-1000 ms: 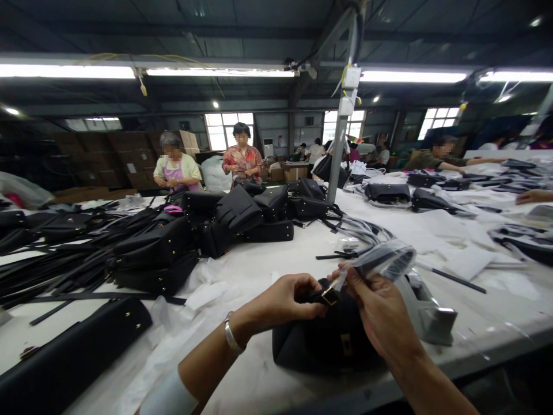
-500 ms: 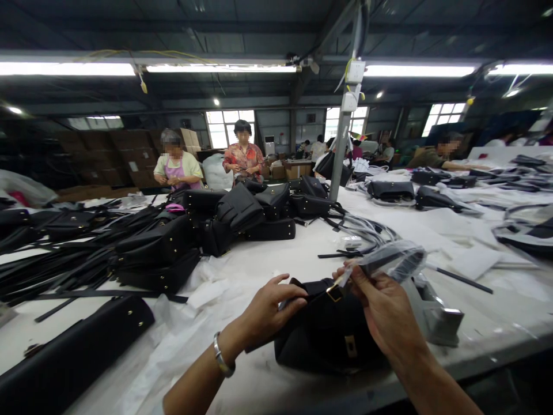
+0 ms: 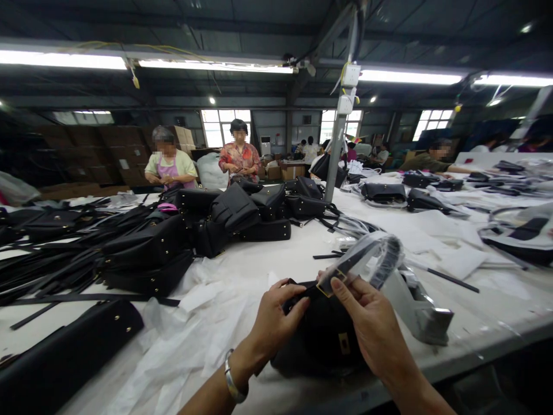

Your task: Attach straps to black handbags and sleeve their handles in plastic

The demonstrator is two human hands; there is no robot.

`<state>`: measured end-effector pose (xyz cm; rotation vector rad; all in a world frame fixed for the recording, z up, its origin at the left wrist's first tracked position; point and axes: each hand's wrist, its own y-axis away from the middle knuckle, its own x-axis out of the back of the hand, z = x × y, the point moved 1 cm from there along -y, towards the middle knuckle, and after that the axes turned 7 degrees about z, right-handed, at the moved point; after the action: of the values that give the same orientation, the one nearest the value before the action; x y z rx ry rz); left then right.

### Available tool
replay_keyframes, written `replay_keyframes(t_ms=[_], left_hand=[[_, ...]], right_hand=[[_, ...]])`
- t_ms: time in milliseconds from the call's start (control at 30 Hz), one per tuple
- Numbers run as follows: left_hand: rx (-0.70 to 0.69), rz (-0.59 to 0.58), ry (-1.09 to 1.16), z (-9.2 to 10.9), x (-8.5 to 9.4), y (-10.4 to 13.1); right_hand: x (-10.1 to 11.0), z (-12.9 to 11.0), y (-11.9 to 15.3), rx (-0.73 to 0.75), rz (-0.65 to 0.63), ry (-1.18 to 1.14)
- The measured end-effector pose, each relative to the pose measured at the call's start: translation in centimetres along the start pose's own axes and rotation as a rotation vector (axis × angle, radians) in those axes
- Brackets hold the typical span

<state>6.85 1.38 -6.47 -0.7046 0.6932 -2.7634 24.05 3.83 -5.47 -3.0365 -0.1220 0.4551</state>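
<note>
A black handbag (image 3: 317, 340) with a gold clasp sits on the white table in front of me. My left hand (image 3: 280, 314), with a silver bangle at the wrist, pinches a black strap at the bag's upper left. Thumb and fingers of my right hand (image 3: 363, 305) are closed on the handle (image 3: 386, 259), beside its gold buckle (image 3: 325, 287). Clear plastic film wraps the handle, which arches up to the right. The right hand covers part of the bag's right side.
Right of the bag stands a grey tape dispenser (image 3: 421, 311). Black bags (image 3: 233, 207) are piled beyond, near a metal post (image 3: 334, 155). A large black bag (image 3: 73, 346) lies front left, beside crumpled white sheets (image 3: 194, 340). Several people work across the table.
My right hand has turned and shifted slightly; its thumb now presses by the buckle, and the handle stands more upright. My left hand has closed further on the strap. The view has shifted slightly.
</note>
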Motion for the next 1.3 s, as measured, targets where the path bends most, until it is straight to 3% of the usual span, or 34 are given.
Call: replay_keyframes(t_ms=[267,400,467,533,600,633,700,767,900,1033,1300], left_hand=[[0.028,-0.018,0.135,-0.3,-1.0,0.5],[0.107,-0.048,0.236,-0.5,-0.6,0.3],[0.118,-0.055,0.233,-0.6,-0.3,0.2],[0.097,-0.058,0.194,-0.8,-0.1,0.2],[0.068,-0.065,0.13,-0.9,-0.1,0.3],[0.052,-0.07,0.1,-0.9,-0.2,0.3],[0.016,-0.07,0.081,-1.0,-0.4,0.6],[-0.031,-0.031,0.099,-1.2,-0.6,1.1],[-0.021,0.118,0.061,-2.3,-0.7,3.3],[0.093,0.21,-0.012,-3.5,-0.7,5.3],[0.055,0.113,0.062,-3.0,0.0,4.3]], right_hand=[[-0.8,3.2,0.0,0.127,-0.055,0.222],[0.4,2.9,-0.1,0.1,-0.174,0.271],[1.6,2.0,0.4,0.133,-0.192,0.443],[2.7,0.4,1.2,0.335,-0.104,0.688],[2.9,-1.7,2.0,0.676,-0.039,0.834],[2.7,-2.9,2.3,0.865,-0.07,0.86],[1.6,-4.9,2.2,1.164,-0.268,0.946],[0.4,-6.0,1.1,1.288,-0.481,1.135],[0.0,-6.0,-2.0,1.214,-0.634,1.468],[1.4,-5.2,-3.7,1.096,-0.677,1.51],[1.2,-5.6,-3.8,1.039,-0.718,1.504]])
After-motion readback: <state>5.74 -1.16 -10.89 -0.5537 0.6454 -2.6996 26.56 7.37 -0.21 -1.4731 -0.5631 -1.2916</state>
